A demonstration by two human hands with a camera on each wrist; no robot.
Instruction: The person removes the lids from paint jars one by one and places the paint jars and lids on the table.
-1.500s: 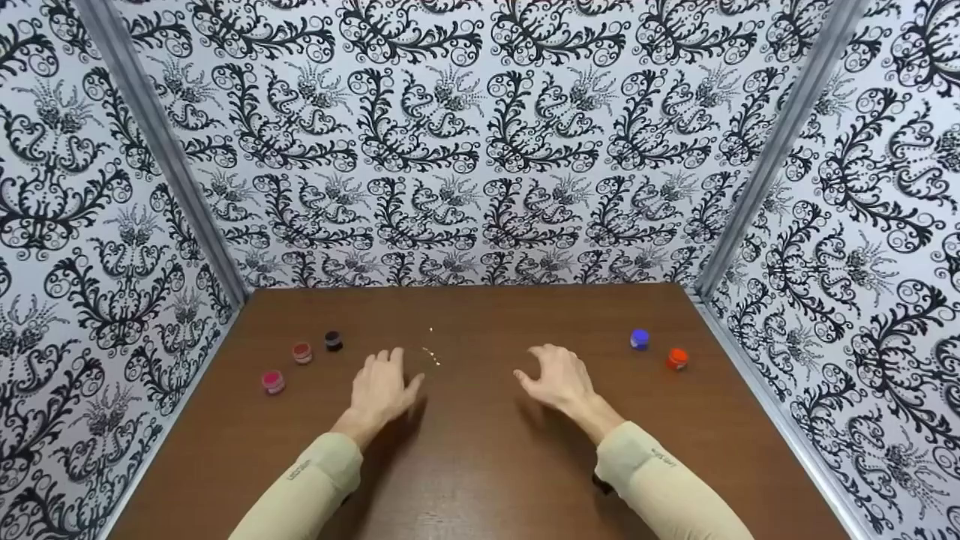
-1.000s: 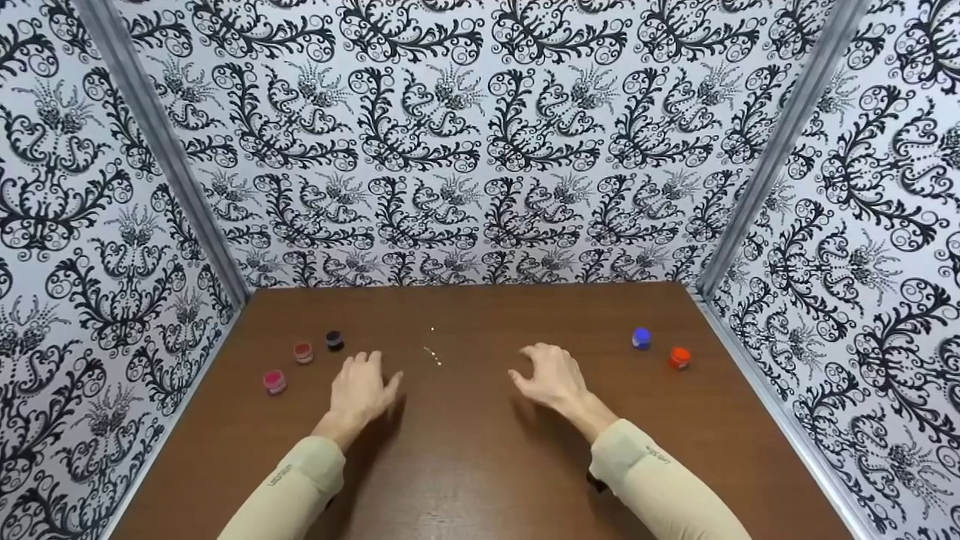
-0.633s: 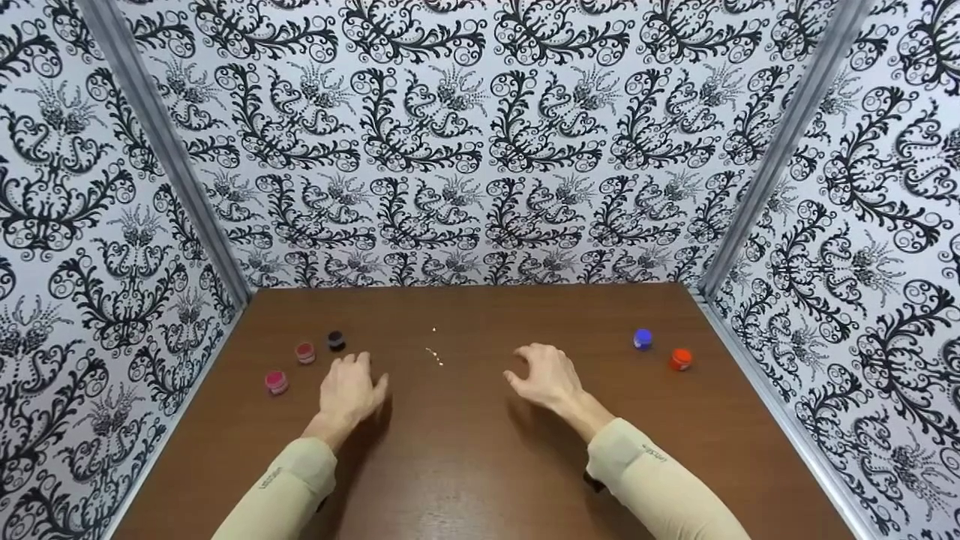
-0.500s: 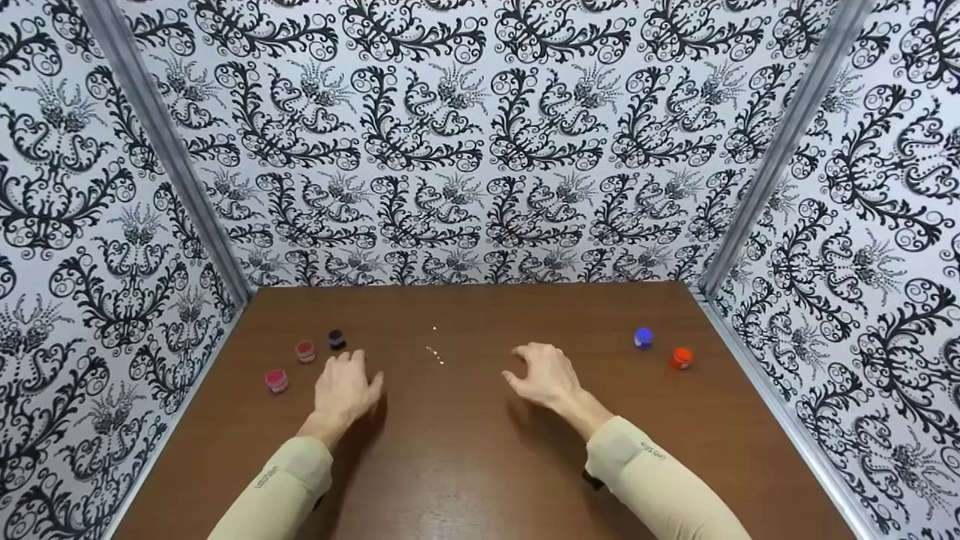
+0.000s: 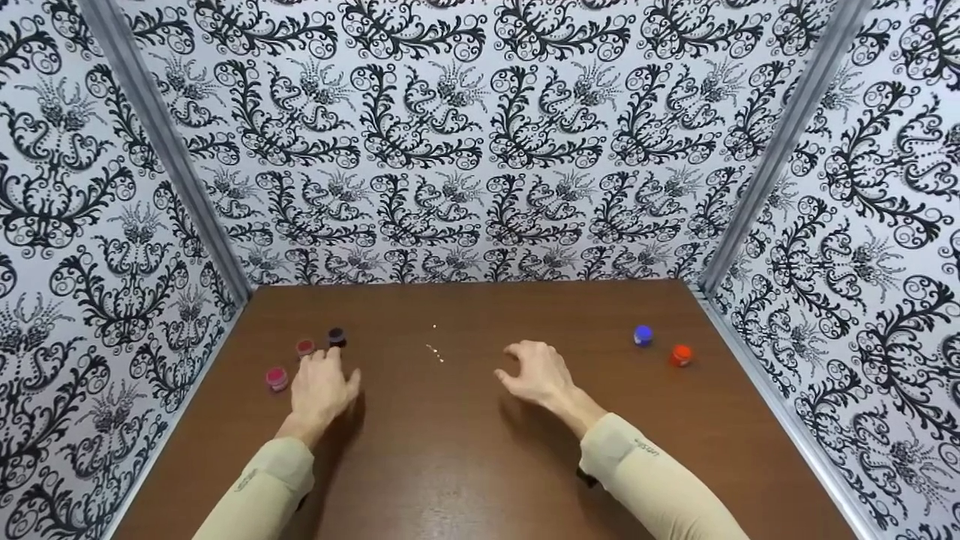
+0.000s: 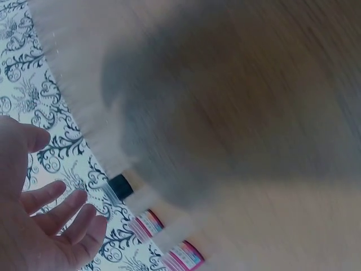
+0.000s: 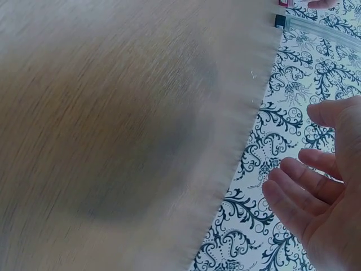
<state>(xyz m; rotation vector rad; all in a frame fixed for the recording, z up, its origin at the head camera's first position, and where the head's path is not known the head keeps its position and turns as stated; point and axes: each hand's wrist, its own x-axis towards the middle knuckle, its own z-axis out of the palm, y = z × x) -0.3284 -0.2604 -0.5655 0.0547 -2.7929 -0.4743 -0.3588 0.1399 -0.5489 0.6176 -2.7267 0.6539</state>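
Observation:
My left hand (image 5: 319, 390) hovers over the left part of the brown table, fingers relaxed and holding nothing. Just beyond its fingertips stand a small jar with a dark red top (image 5: 304, 347), partly hidden by the fingers, and a small black jar (image 5: 337, 337). To the hand's left is a small pink jar (image 5: 277, 379). The left wrist view shows the hand (image 6: 53, 226) with loosely bent fingers, apart from the black jar (image 6: 120, 187). My right hand (image 5: 536, 373) hangs over the table right of centre, relaxed, thumb spread, touching no jar.
A small blue jar (image 5: 643, 335) and an orange jar (image 5: 681, 355) stand on the right of the table (image 5: 450, 450). Tiny shiny flecks (image 5: 435, 352) show near the middle. Patterned walls (image 5: 480, 150) with grey metal corner posts (image 5: 165, 150) enclose the back and sides.
My left hand has moved left, from beside the flecks to just in front of the red and black jars. My right hand has drifted slightly left. The jars stay in place.

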